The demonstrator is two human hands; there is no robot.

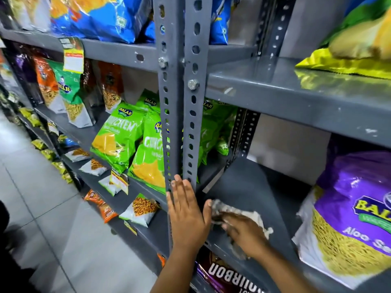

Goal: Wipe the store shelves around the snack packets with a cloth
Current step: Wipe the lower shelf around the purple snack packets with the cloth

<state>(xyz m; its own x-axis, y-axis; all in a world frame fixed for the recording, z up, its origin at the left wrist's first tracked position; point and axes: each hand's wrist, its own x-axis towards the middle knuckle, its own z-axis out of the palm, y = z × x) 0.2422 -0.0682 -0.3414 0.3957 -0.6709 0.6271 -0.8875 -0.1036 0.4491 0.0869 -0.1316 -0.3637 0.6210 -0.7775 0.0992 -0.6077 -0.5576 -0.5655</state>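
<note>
My right hand (243,233) presses a crumpled white-grey cloth (239,214) flat on the bare grey shelf (254,187), near its front left corner. My left hand (186,210) lies flat with fingers spread against the perforated grey upright post (179,102), holding nothing. A large purple and white snack packet (349,218) stands on the same shelf to the right of the cloth. Green snack packets (131,140) lean on the neighbouring shelf left of the post, and more sit behind it.
A yellow-green packet (355,49) lies on the shelf above, blue packets (95,15) on the top left shelf. Small white and orange packets (139,210) line the lower left shelves. A brown biscuit pack (228,273) sits below. Grey tiled floor (42,197) runs along the left.
</note>
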